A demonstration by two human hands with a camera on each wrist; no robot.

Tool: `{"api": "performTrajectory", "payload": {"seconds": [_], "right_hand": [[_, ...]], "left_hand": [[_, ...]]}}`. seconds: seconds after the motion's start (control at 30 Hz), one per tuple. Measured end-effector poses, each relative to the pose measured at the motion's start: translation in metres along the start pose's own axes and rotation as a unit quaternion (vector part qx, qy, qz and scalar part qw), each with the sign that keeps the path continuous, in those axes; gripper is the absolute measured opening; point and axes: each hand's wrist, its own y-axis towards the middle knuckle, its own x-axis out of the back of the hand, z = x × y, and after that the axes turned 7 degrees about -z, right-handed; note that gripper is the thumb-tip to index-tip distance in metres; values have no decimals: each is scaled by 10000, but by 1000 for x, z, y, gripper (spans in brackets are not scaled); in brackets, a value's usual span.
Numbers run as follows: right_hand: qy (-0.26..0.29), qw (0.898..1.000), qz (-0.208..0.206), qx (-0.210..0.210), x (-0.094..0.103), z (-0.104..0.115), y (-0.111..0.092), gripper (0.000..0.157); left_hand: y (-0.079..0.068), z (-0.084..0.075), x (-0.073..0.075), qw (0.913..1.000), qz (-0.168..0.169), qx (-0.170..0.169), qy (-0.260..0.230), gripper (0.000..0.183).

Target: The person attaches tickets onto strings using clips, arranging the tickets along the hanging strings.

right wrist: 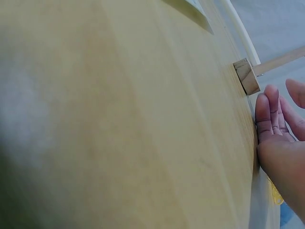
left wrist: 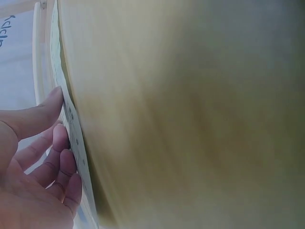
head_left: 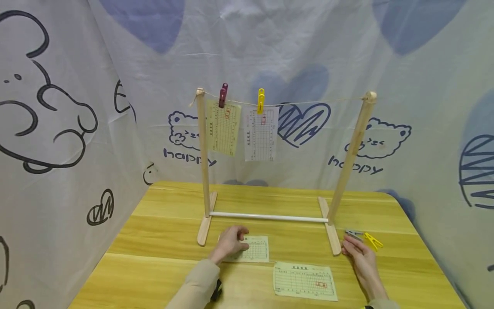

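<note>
My left hand [head_left: 231, 244] rests on a pale green printed slip [head_left: 259, 249], thumb and bent fingertips spread over its surface and covering its left part. In the left wrist view the same slip [left wrist: 69, 114] lies nearly flat under those fingertips. My right hand [head_left: 360, 259] is at the table's right, fingers loosely extended beside the rack's right foot [head_left: 330, 234]. Just beyond its fingers lie a grey clothespin [head_left: 354, 233] and a yellow clothespin [head_left: 373, 241]. Between the hands, nearer me, lies another printed slip [head_left: 305, 292] with a red stamp.
A wooden rack with a left post [head_left: 203, 171], a right post [head_left: 349, 163] and a white crossbar [head_left: 266, 216] carries a string [head_left: 320, 103]. A maroon clothespin [head_left: 223, 96] holds a yellowish slip [head_left: 221, 133] there; a yellow clothespin [head_left: 260, 101] holds a white slip [head_left: 260, 141].
</note>
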Motion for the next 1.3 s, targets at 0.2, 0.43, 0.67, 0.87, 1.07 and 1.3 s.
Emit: {"api": "performTrajectory", "payload": {"seconds": [0.2, 0.43, 0.67, 0.87, 1.07, 1.3], "right_hand": [[-41, 10000, 70, -22, 0, 0, -1, 35], [-50, 10000, 72, 17, -1, 0, -1, 37], [-38, 10000, 54, 13, -1, 0, -1, 38], [-78, 10000, 49, 3, -2, -1, -1, 35], [-60, 10000, 35, 23, -2, -1, -1, 32], [145, 9912, -1136, 661, 1, -3, -3, 26]], "left_hand": [[-2, -1, 2, 9999, 30, 58, 92, 29], [-3, -2, 3, 9989, -101, -79, 460, 23], [-5, -5, 4, 9954, -216, -180, 917, 21], [-6, -5, 4, 9978, -123, -62, 646, 22], [-5, -3, 6, 9998, 91, 154, 126, 29], [-4, 1, 10, 9994, 298, 187, -52, 33]]}}
